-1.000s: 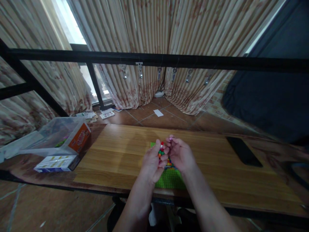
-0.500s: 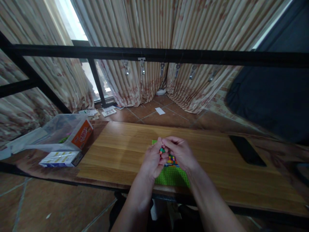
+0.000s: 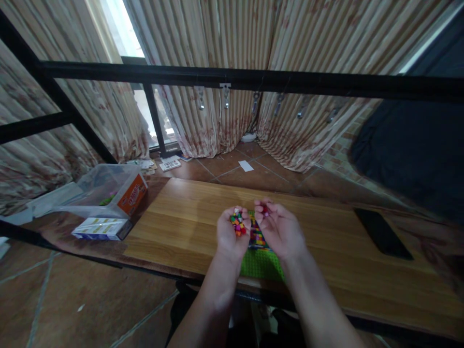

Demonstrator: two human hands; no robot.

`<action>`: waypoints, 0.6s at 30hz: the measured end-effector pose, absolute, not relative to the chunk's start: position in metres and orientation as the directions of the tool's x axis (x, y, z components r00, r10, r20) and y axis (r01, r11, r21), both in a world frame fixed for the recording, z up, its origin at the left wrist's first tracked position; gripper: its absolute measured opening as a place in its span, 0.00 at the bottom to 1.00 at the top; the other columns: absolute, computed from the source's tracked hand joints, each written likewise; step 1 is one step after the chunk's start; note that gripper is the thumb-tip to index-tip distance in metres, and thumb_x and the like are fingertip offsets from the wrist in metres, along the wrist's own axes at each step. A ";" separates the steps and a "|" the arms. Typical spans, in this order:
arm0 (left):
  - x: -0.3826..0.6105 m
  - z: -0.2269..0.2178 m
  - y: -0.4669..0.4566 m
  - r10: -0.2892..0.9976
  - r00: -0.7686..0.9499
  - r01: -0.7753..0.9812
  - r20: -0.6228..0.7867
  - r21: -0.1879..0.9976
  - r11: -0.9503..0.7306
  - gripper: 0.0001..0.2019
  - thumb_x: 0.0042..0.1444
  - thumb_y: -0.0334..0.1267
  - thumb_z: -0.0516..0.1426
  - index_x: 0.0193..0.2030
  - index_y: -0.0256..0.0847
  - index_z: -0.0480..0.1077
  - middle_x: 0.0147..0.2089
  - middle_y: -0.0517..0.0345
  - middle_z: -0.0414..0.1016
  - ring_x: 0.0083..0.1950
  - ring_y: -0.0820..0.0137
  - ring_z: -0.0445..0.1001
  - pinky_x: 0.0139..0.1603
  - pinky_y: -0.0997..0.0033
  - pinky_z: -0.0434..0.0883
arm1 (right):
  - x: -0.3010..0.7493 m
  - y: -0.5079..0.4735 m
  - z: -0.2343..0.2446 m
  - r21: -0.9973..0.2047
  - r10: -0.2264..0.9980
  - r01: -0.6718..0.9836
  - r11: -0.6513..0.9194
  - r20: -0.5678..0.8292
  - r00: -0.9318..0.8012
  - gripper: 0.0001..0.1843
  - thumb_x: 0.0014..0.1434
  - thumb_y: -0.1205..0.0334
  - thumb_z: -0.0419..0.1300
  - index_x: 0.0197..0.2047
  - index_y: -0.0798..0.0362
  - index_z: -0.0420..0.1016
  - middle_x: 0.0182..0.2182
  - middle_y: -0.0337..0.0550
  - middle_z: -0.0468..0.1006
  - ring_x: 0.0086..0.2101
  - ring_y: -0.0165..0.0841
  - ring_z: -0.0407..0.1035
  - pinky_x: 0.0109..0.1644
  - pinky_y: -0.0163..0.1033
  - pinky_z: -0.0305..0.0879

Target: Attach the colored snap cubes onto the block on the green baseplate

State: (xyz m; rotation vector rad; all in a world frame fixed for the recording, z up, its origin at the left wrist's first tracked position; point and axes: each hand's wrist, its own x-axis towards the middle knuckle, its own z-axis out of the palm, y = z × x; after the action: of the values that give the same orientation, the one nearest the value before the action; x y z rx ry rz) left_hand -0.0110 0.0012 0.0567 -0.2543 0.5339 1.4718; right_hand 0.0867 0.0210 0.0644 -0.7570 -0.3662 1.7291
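Observation:
My left hand (image 3: 229,244) is cupped palm up, its fingers curled around a pile of small toy building bricks (image 3: 238,224) in red, orange, yellow, green, white and pink. Beside it, my right hand (image 3: 284,233) also faces up with fingers bent, holding a few red and pink bricks (image 3: 266,211) near the fingertips. Below both hands lies a green studded baseplate (image 3: 261,265). Rows of multicoloured bricks (image 3: 257,237) cover part of it, and the hands hide some of its area.
A wooden board (image 3: 181,222) lies under the baseplate, with a black phone (image 3: 383,233) at right. At left are a clear plastic bin (image 3: 97,186) with an orange label and a white box (image 3: 102,228). A black metal rail (image 3: 203,77) with hanging clips crosses beyond.
My hands have parted and turned palm up, exposing the bricks in both. The view has shifted slightly, so the surroundings appear farther right.

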 end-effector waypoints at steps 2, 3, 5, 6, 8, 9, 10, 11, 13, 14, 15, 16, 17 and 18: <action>-0.010 0.056 0.003 0.869 -0.050 -0.990 -0.492 0.141 0.023 0.11 0.57 0.25 0.49 0.27 0.33 0.68 0.25 0.55 0.71 0.24 0.78 0.72 0.26 0.83 0.71 | 0.077 0.014 0.069 -0.607 0.962 -0.755 -0.247 -0.246 -0.117 0.03 0.51 0.70 0.62 0.28 0.54 0.74 0.28 0.40 0.77 0.28 0.24 0.70 0.34 0.27 0.72; -0.010 0.056 0.004 0.875 -0.060 -0.991 -0.481 0.131 0.004 0.10 0.56 0.25 0.50 0.28 0.33 0.69 0.26 0.55 0.72 0.26 0.76 0.74 0.28 0.81 0.73 | 0.071 0.011 0.072 -0.612 0.969 -0.758 -0.225 -0.223 -0.108 0.02 0.53 0.67 0.63 0.29 0.54 0.75 0.29 0.39 0.77 0.29 0.24 0.71 0.37 0.28 0.72; -0.009 0.057 0.004 0.893 -0.064 -0.993 -0.445 0.116 -0.014 0.09 0.53 0.25 0.50 0.28 0.33 0.71 0.27 0.54 0.74 0.28 0.75 0.76 0.32 0.80 0.75 | 0.058 0.004 0.075 -0.635 0.982 -0.756 -0.158 -0.178 -0.056 0.04 0.55 0.62 0.63 0.31 0.53 0.76 0.31 0.39 0.77 0.33 0.25 0.72 0.41 0.29 0.72; -0.009 0.057 0.004 0.901 -0.069 -0.993 -0.429 0.114 -0.022 0.09 0.52 0.24 0.51 0.29 0.33 0.71 0.28 0.53 0.75 0.30 0.75 0.76 0.34 0.79 0.75 | 0.053 0.002 0.075 -0.658 0.989 -0.744 -0.114 -0.149 -0.020 0.06 0.56 0.60 0.63 0.31 0.53 0.76 0.32 0.39 0.77 0.35 0.26 0.72 0.43 0.31 0.71; -0.009 0.058 0.004 0.911 -0.080 -0.992 -0.404 0.118 -0.035 0.09 0.52 0.25 0.51 0.30 0.33 0.73 0.30 0.52 0.77 0.31 0.74 0.77 0.37 0.78 0.76 | 0.044 -0.001 0.075 -0.721 0.995 -0.692 -0.026 -0.082 0.049 0.08 0.57 0.56 0.62 0.32 0.52 0.77 0.34 0.41 0.77 0.37 0.30 0.73 0.47 0.36 0.70; -0.008 0.059 0.004 0.916 -0.077 -0.993 -0.394 0.115 -0.034 0.10 0.52 0.25 0.50 0.31 0.33 0.73 0.30 0.52 0.77 0.32 0.74 0.77 0.38 0.77 0.76 | 0.040 -0.002 0.075 -0.759 0.996 -0.651 0.011 -0.049 0.074 0.10 0.57 0.54 0.61 0.33 0.51 0.77 0.34 0.42 0.78 0.38 0.31 0.73 0.48 0.38 0.70; -0.008 0.059 0.004 0.919 -0.070 -0.994 -0.387 0.109 -0.030 0.11 0.53 0.26 0.50 0.31 0.33 0.73 0.30 0.52 0.77 0.31 0.73 0.77 0.39 0.76 0.76 | 0.038 -0.002 0.074 -0.796 0.996 -0.605 0.040 -0.017 0.089 0.12 0.58 0.52 0.60 0.34 0.51 0.77 0.35 0.43 0.78 0.39 0.33 0.73 0.49 0.40 0.70; -0.009 0.060 0.004 0.920 -0.062 -0.995 -0.386 0.100 -0.025 0.11 0.54 0.27 0.49 0.31 0.33 0.73 0.29 0.53 0.77 0.31 0.74 0.77 0.40 0.76 0.76 | 0.036 -0.002 0.073 -0.826 0.995 -0.560 0.064 0.012 0.096 0.13 0.59 0.50 0.59 0.35 0.51 0.77 0.36 0.44 0.79 0.40 0.34 0.74 0.49 0.42 0.69; -0.009 0.060 0.004 0.916 -0.047 -0.996 -0.399 0.086 -0.014 0.12 0.55 0.28 0.49 0.30 0.33 0.73 0.29 0.53 0.76 0.31 0.74 0.77 0.40 0.77 0.75 | 0.034 -0.002 0.071 -0.860 0.994 -0.500 0.101 0.064 0.091 0.14 0.60 0.49 0.57 0.37 0.51 0.76 0.36 0.44 0.80 0.40 0.35 0.74 0.49 0.43 0.69; -0.010 0.061 0.004 0.913 -0.047 -0.997 -0.405 0.082 -0.015 0.12 0.55 0.28 0.49 0.30 0.34 0.73 0.29 0.54 0.76 0.31 0.74 0.77 0.41 0.76 0.75 | 0.034 -0.002 0.070 -0.865 0.992 -0.486 0.121 0.090 0.086 0.13 0.60 0.50 0.57 0.37 0.50 0.76 0.36 0.44 0.80 0.40 0.35 0.74 0.48 0.43 0.70; -0.011 0.061 0.004 0.912 -0.051 -0.997 -0.408 0.079 -0.020 0.12 0.56 0.28 0.49 0.30 0.34 0.73 0.29 0.54 0.76 0.31 0.74 0.77 0.41 0.76 0.75 | 0.035 -0.001 0.070 -0.869 0.989 -0.473 0.146 0.121 0.082 0.12 0.61 0.51 0.58 0.37 0.50 0.76 0.36 0.43 0.80 0.40 0.35 0.75 0.48 0.43 0.70; -0.012 0.062 0.005 0.909 -0.057 -0.997 -0.412 0.075 -0.028 0.13 0.57 0.28 0.48 0.29 0.34 0.73 0.29 0.54 0.76 0.31 0.74 0.77 0.42 0.76 0.75 | 0.037 -0.001 0.069 -0.878 0.984 -0.445 0.178 0.160 0.079 0.10 0.60 0.53 0.58 0.37 0.49 0.76 0.35 0.42 0.80 0.39 0.34 0.75 0.47 0.43 0.70; -0.013 0.062 0.005 0.906 -0.064 -0.997 -0.419 0.070 -0.038 0.13 0.57 0.29 0.48 0.29 0.34 0.73 0.28 0.54 0.75 0.31 0.74 0.77 0.42 0.75 0.76 | 0.039 -0.001 0.070 -0.894 0.975 -0.389 0.220 0.208 0.075 0.08 0.60 0.55 0.59 0.37 0.48 0.76 0.35 0.41 0.80 0.38 0.34 0.74 0.46 0.43 0.70; -0.014 0.062 0.005 0.901 -0.071 -0.997 -0.427 0.065 -0.047 0.13 0.58 0.29 0.48 0.29 0.35 0.73 0.27 0.54 0.75 0.31 0.73 0.77 0.43 0.75 0.76 | 0.041 -0.001 0.070 -0.914 0.961 -0.298 0.275 0.268 0.067 0.06 0.60 0.57 0.59 0.37 0.47 0.77 0.35 0.40 0.80 0.37 0.34 0.74 0.46 0.43 0.69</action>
State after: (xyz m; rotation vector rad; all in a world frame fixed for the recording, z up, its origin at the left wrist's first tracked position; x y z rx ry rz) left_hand -0.0138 0.0045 0.0625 -0.3087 0.3935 1.6028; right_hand 0.0415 -0.0010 0.0699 -0.7955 -1.0834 1.1177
